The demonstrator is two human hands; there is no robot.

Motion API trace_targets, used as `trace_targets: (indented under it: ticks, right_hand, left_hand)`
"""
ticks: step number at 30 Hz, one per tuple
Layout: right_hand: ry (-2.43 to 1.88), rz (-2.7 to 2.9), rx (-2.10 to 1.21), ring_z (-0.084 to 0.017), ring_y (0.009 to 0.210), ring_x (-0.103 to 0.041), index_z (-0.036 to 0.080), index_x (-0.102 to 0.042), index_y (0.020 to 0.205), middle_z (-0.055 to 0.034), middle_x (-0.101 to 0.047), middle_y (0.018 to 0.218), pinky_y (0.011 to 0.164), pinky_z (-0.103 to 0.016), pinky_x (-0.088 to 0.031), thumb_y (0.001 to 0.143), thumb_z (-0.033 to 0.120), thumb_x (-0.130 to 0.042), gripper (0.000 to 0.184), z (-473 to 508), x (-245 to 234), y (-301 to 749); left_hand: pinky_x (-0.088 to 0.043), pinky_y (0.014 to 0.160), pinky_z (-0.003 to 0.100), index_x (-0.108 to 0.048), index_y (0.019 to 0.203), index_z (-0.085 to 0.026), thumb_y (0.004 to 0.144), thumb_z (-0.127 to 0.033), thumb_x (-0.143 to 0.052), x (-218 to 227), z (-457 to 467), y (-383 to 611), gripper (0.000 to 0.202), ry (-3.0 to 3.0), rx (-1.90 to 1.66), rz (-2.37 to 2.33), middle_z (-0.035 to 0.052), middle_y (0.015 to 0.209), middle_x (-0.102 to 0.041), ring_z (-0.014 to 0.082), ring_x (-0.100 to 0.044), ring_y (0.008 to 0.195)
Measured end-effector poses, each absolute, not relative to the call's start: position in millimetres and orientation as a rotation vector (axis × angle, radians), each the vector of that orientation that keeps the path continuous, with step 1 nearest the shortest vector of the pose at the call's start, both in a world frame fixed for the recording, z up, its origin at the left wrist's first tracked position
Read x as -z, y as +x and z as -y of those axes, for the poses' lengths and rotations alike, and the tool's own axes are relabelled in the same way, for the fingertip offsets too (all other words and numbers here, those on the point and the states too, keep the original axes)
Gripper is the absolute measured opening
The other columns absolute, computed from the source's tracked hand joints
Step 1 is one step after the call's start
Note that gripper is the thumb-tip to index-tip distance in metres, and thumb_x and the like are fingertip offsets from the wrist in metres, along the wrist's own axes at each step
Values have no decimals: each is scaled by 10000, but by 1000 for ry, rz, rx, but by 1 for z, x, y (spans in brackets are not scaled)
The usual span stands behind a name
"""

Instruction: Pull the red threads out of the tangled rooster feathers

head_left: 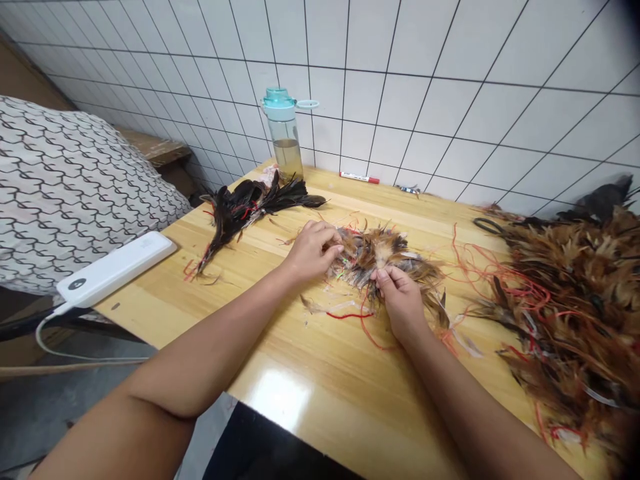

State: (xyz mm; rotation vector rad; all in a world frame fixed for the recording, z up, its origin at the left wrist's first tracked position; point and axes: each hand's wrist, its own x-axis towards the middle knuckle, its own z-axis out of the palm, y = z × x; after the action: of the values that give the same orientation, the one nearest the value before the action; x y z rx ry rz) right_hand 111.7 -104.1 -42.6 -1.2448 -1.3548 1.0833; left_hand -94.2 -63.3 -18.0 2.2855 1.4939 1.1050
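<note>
Brown and grey feathers (383, 250) lie in a loose bunch at the middle of the wooden table (300, 353). My left hand (315, 250) is at the bunch's left edge, thumb and fingers curled together; what they pinch is too small to make out. At the near side of the bunch, my right hand (397, 290) pinches a feather, its thumb against the forefinger. Red string (350, 315) trails on the table just below the bunch.
Black feathers (235, 213) lie back left, near a water bottle (287, 143). A red-and-white marker (359, 178) rests by the tiled wall. Many brown feathers (580, 280) and tangled red string (520, 280) cover the right side. A white power bank (117, 267) with a cable sits at the left edge.
</note>
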Motion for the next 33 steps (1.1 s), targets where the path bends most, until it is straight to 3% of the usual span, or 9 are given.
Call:
trace_targets:
  ticks: [5,12,17,23,28,33]
  right_hand:
    - [-1250,1360,-1061,-116,563,-387,192,-630,703,24,-484,602,559,-259,-313,789,485,-573,311,103,44,112]
    - [-1250,1392,-999,-123,565,-407,192,-642,709,25,-469,569,557,-256,-322,805,468,-563,303,102,47,112]
    - [-1264,1425,-980,-126,571,-419,192,-636,714,19,-484,584,569,-260,-335,818,466,-552,304,104,46,112]
    - [-1268,1444,-955,-129,592,-436,192,-631,718,15,-499,602,583,-260,-349,837,457,-533,306,105,44,111]
    - [-1275,1474,-932,-138,610,-444,195,-623,711,15,-494,606,616,-273,-359,841,432,-522,289,106,43,111]
    - [-1276,1491,-919,-148,635,-455,196,-623,720,11,-495,609,627,-277,-360,846,432,-513,289,105,44,111]
  left_hand:
    - [-418,833,324,-536,721,-165,782,-264,-591,9,67,-94,128,1804,-1273,-1122,54,901,-623,182,-564,920]
    - [-401,642,246,-537,699,-147,693,-222,-663,4,77,-83,147,1155,-1293,-719,25,812,-611,99,-530,683]
    - [-372,558,219,-548,701,-144,662,-263,-724,-4,76,-90,215,982,-1313,-597,30,783,-618,82,-520,620]
    - [-449,677,271,-652,888,-147,820,-396,-623,-7,77,-96,260,1535,-1133,-979,58,844,-657,136,-581,734]
    - [-434,854,348,-700,865,-183,828,-216,-580,8,70,-99,130,2290,-996,-1504,52,893,-651,185,-551,879]
    - [-419,889,386,-718,962,-227,818,-160,-570,21,69,-95,217,2558,-640,-1585,69,1028,-621,233,-479,963]
